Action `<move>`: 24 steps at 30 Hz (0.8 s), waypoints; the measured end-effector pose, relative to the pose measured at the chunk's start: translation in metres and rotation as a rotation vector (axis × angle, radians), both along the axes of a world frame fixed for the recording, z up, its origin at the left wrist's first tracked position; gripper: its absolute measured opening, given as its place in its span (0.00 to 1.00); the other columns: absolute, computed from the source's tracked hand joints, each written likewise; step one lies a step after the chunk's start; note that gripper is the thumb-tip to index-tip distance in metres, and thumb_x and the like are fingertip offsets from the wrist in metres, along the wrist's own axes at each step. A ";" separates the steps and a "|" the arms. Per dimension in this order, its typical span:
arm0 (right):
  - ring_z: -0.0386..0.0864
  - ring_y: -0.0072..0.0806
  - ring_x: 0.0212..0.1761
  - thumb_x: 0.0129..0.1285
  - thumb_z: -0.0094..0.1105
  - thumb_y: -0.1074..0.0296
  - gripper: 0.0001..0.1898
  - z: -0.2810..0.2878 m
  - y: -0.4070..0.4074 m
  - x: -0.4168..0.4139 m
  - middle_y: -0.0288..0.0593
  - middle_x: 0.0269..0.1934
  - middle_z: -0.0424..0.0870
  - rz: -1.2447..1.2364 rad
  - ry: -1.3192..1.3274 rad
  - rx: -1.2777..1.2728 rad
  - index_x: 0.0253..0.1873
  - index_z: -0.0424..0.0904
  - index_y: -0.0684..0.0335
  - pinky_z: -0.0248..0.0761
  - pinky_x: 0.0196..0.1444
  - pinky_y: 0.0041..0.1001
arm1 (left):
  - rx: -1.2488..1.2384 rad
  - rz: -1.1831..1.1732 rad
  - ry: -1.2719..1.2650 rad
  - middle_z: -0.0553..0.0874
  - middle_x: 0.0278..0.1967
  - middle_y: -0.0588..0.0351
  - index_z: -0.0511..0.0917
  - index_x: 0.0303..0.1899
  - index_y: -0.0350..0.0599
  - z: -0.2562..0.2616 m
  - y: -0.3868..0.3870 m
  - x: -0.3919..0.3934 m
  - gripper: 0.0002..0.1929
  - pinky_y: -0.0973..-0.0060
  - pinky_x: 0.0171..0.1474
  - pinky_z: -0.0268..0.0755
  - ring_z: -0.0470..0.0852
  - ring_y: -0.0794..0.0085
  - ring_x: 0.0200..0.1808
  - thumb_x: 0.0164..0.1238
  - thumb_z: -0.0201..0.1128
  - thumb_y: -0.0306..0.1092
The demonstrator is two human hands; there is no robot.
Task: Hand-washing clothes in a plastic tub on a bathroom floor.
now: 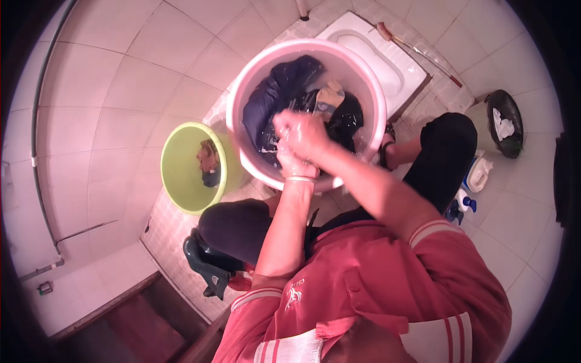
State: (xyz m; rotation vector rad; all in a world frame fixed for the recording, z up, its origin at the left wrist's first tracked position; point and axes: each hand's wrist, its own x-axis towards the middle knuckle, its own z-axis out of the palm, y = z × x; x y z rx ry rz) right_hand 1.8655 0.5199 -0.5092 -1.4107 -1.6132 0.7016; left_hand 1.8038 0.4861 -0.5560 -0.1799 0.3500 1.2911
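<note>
Over a large pink plastic basin [234, 109], my left hand [295, 162] and my right hand [302, 134] are close together, the right one partly over the left. Both look wet, and the right is slightly blurred. Whether cloth is caught between their fingers cannot be made out. Water fills part of the basin. In it lie a navy garment [277, 97] along the left side, black wet cloth [347, 115] to the right and a tan-and-grey piece of cloth [330, 96] between them. My wrists and forearms hide the basin's near part.
Left of the basin stands a lime-green bucket [181, 177] with brown and dark cloth [209, 156] inside. Dark rubber boots [206, 265] are by my left knee. Beyond the basin are a squat toilet [411, 75] and a long-handled brush [424, 56]. A waste bin [504, 143] and pump bottles [464, 199] stand right.
</note>
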 end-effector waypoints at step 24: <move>0.82 0.46 0.43 0.57 0.60 0.71 0.15 -0.046 0.078 0.127 0.47 0.40 0.83 -0.018 -0.033 -0.135 0.50 0.75 0.56 0.75 0.47 0.39 | 0.469 -0.740 1.990 0.62 0.69 0.40 0.54 0.73 0.47 -0.001 0.039 -0.015 0.50 0.62 0.73 0.47 0.59 0.49 0.71 0.54 0.70 0.59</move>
